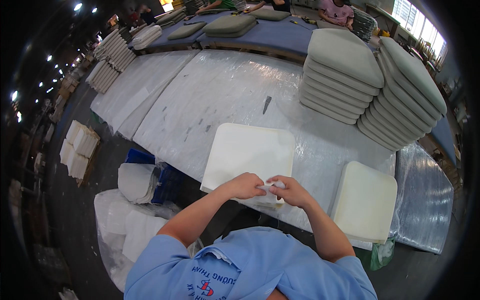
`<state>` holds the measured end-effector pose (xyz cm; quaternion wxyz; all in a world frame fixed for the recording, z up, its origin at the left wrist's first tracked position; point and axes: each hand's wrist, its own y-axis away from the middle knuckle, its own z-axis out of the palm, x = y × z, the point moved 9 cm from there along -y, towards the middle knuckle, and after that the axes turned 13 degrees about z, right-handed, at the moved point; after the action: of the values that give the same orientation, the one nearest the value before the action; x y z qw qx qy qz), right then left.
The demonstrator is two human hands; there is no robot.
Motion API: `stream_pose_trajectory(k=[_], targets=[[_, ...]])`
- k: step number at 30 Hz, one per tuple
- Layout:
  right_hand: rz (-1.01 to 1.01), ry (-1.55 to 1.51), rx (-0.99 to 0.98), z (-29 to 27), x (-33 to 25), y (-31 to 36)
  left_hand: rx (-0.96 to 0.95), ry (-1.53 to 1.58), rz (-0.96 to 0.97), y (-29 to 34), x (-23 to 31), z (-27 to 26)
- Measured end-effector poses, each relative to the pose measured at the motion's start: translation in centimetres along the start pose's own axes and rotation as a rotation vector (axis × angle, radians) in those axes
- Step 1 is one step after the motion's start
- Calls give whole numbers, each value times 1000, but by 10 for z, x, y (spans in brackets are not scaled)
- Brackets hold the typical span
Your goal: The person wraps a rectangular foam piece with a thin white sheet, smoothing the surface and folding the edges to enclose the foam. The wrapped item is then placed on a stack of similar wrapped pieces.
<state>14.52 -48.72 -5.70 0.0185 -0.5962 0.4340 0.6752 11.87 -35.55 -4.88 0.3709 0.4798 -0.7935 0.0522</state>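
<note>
In front of me, a white cushion pad [252,147] with rounded corners lies flat at the near edge of the plastic-covered table [220,85]. Over its near edge, my left hand [245,186] is closed in a pinch on a small, thin white piece of material [269,189]. My right hand [291,191] pinches the same piece from the other side, and the hands almost meet. Whether the piece is loose or joined to the pad I cannot tell. A second white cushion pad [365,200] lies to the right, apart from my hands.
Tall stacks of grey-green cushions [342,75] stand at the far right. Further cushions [230,25] lie on a blue table behind, where other people work. Left of me are a blue crate [165,182], white sheets [136,182] and a plastic bag [112,220]. A dark strip [266,104] lies beyond the pad.
</note>
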Motion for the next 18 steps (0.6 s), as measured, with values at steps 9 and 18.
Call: stream_pose_trajectory(k=[9, 18], targets=[[-54, -27, 175, 13, 25, -40, 77, 565, -66, 3, -39, 20], [-187, -95, 431, 7, 1, -107, 232, 1145, -188, 1, -104, 18]])
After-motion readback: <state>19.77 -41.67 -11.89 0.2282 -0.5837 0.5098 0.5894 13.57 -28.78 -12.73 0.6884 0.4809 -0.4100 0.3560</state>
